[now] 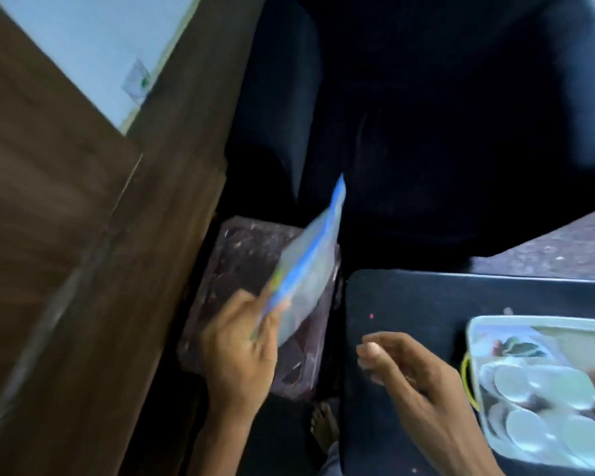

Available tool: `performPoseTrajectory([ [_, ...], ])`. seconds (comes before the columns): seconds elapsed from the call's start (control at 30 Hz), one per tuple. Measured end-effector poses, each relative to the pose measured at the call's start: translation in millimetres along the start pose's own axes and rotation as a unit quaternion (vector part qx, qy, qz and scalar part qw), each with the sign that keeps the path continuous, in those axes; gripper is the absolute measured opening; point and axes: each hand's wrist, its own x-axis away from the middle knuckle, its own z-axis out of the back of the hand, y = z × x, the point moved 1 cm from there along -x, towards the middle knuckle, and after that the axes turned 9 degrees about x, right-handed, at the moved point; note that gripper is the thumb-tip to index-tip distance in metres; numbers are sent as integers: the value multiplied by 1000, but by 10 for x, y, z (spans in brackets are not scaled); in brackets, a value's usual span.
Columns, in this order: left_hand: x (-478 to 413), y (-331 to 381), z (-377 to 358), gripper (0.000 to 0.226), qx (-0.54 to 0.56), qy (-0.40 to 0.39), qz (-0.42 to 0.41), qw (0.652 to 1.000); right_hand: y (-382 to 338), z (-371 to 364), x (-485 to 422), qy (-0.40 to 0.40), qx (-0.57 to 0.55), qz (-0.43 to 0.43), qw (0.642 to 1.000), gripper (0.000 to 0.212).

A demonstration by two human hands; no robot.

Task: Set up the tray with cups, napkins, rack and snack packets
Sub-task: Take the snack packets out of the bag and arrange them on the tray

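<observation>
A snack packet [306,259] is pinched loosely by the left hand [241,348], right hand [413,369] left empty, so it could easily be dropped short of the tray [474,329].

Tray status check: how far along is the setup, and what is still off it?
Looks partly done: the tray on the dark table already holds round cups, though blur hides the rest. In hand: the left hand grips a blue-edged packet away from the tray. The right hand is empty. Left: placing that packet.
</observation>
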Motion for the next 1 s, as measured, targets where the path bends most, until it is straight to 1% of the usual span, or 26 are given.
performPoseTrajectory([
  [0.07,179,362,68,28,-4,-67,-62,996,-211,281,79,6,-114,-76,991,46],
  [0.1,274,526,93,31,-19,-101,-85,991,-270,412,101,2,-147,-122,982,55],
  [0.17,539,814,73,26,-75,-148,-139,976,-292,650,155,-24,-160,-204,966,66],
  [0.2,679,965,32,24,-100,-161,-160,969,-262,773,199,-37,-146,-225,963,67],
  [0.23,827,1108,-20,25,-112,-174,-178,962,-200,885,264,-41,-131,-239,961,61],
  [0.3,1107,1408,-136,27,-114,-192,-203,953,-44,1140,453,-31,-116,-257,959,35],
  [0.37,1389,1677,-229,29,-106,-205,-206,951,109,1449,701,-27,-122,-269,955,13],
  [0.4,1525,1795,-267,28,-105,-207,-201,952,176,1613,830,-27,-131,-274,952,7],
  [0.47,1798,2019,-345,24,-107,-209,-192,953,282,1918,1050,-37,-152,-279,947,8],
  [0.53,2063,2226,-418,26,-99,-211,-173,957,371,2155,1243,-51,-185,-289,938,9],
  [0.63,2356,2528,-573,24,-64,-195,-107,973,456,2424,1455,-63,-254,-300,918,5],
  [0.73,2496,2743,-736,21,21,-185,-21,982,488,2656,1592,-59,-320,-289,900,10],
  [0.8,2534,2849,-795,18,86,-190,31,978,485,2778,1666,-63,-333,-268,902,14],
  [0.87,2529,2946,-815,14,159,-193,95,964,454,2864,1737,-70,-332,-243,909,14],
  [0.9,2520,2991,-824,15,204,-204,121,950,433,2892,1777,-74,-333,-231,911,13],
  [0.97,2492,3084,-851,27,302,-249,152,908,382,2937,1841,-80,-339,-203,915,9],
  [1.0,2467,3117,-856,38,346,-275,175,880,350,2956,1864,-80,-339,-189,918,7],
])
